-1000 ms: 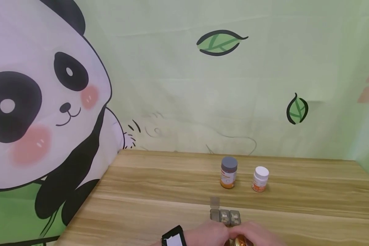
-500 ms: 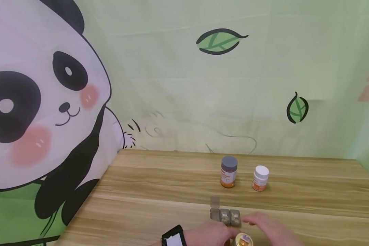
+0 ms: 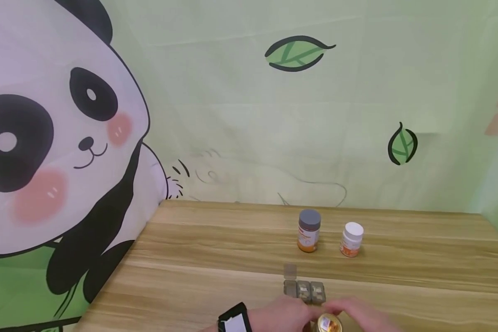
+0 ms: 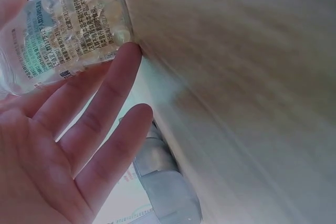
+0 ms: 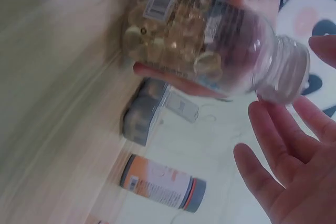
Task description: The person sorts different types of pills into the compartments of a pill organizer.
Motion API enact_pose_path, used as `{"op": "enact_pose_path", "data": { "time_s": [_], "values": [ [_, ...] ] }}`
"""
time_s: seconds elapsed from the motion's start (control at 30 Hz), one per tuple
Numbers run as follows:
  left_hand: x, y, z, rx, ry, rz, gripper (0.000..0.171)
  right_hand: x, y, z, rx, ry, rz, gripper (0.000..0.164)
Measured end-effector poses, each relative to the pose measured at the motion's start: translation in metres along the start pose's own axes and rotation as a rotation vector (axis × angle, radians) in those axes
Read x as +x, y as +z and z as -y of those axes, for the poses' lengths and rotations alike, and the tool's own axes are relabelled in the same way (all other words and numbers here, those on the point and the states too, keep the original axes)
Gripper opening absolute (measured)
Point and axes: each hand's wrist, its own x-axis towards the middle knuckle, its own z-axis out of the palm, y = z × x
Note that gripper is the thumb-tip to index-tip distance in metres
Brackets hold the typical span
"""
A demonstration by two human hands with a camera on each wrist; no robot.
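A clear bottle of amber softgels (image 5: 173, 35) stands at the near edge in the head view, its round top gold-toned from above. My left hand (image 3: 280, 313) holds it, thumb on one side and fingers on the other. In the right wrist view my right hand (image 5: 299, 182) is beside the bottle's neck, fingers spread and loosely bent, gripping nothing. Just beyond the hands sits a grey translucent pill organizer (image 3: 303, 289); its leftmost lid (image 3: 290, 271) is flipped back. The organizer's near part is hidden by the hands.
Farther back on the wooden table (image 3: 216, 240) stand a grey-capped bottle (image 3: 309, 230) and, to its right, a smaller white-capped bottle (image 3: 352, 240). Behind the table hangs a green cloth backdrop (image 3: 232, 115) with a panda print. A black watch (image 3: 234, 318) is on the left wrist.
My right hand was over the bottle's top, drew away to the right, and is now a little closer again. The left hand keeps its hold on the bottle.
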Motion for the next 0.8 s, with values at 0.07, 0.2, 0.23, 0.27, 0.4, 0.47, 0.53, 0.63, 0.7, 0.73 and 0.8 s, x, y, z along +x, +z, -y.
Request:
{"op": "enact_pose_path", "data": {
  "time_s": [0.07,0.2,0.23,0.27,0.4,0.47,0.53,0.63,0.7,0.73,0.8],
  "values": [
    [-0.001,-0.001,0.0,-0.003,0.001,-0.005,0.028,0.006,-0.003,-0.001,-0.021,-0.053,0.059,0.052],
    [-0.003,-0.001,-0.001,-0.006,-0.022,0.009,0.01,0.012,-0.001,0.003,-0.115,-0.059,0.065,0.046],
    [-0.004,-0.002,-0.001,-0.018,-0.028,0.015,0.01,0.012,0.0,0.004,-0.129,-0.056,0.059,0.045],
    [-0.004,-0.002,-0.001,-0.026,-0.036,0.021,0.01,0.013,0.0,0.004,-0.142,-0.051,0.061,0.044],
    [-0.003,-0.002,0.0,-0.029,-0.026,0.033,0.009,0.017,-0.003,0.005,-0.213,-0.12,0.021,0.05],
    [-0.001,-0.002,0.001,-0.022,-0.008,0.032,0.015,0.019,-0.006,0.008,-0.262,-0.124,0.011,0.055],
    [-0.001,-0.002,0.002,-0.033,0.003,0.036,0.022,0.02,-0.011,0.011,-0.298,-0.09,0.024,0.058],
    [0.0,-0.002,0.002,-0.058,0.0,0.042,0.025,0.023,-0.018,0.014,-0.285,-0.026,0.109,0.055],
    [0.0,-0.002,0.001,-0.073,-0.001,0.045,0.025,0.024,-0.023,0.015,-0.261,0.016,0.177,0.05],
    [-0.001,-0.002,0.001,-0.075,-0.001,0.045,0.026,0.024,-0.025,0.015,-0.253,0.031,0.207,0.047],
    [-0.001,-0.002,0.0,-0.08,-0.004,0.048,0.025,0.025,-0.028,0.016,-0.26,0.049,0.251,0.042]
  ]
}}
